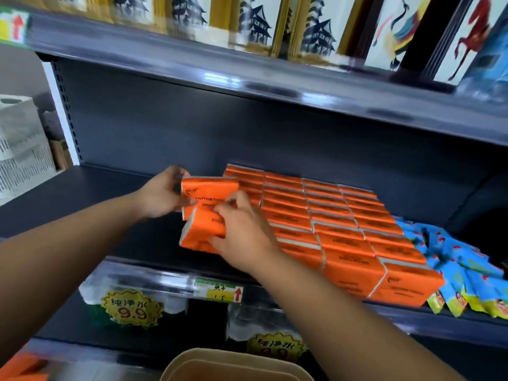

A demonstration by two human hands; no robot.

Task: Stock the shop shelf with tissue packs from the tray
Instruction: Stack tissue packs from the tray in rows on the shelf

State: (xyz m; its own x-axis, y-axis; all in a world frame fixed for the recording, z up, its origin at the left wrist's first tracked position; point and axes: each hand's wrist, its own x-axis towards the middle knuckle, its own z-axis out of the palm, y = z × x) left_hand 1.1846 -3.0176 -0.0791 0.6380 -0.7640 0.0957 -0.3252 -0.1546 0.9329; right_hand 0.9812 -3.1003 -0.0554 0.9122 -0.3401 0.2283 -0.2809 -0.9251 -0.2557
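Observation:
My left hand (160,196) grips an orange tissue pack (204,192) by its left end, upright above the dark shelf (110,185). Just below it, a second orange tissue pack (199,231) is tilted and held by my right hand (242,229), fingers on its front and right side. Both packs sit at the left edge of the rows of orange tissue packs (343,224) standing on the shelf. The beige tray (236,364) shows at the bottom edge, its inside mostly out of view.
Blue snack packets (461,265) lie right of the orange rows. The shelf's left half is bare. A price tag (218,291) hangs on the shelf's front rail. Bottled-water packs (129,301) fill the shelf below. Picture boxes line the upper shelf (247,78).

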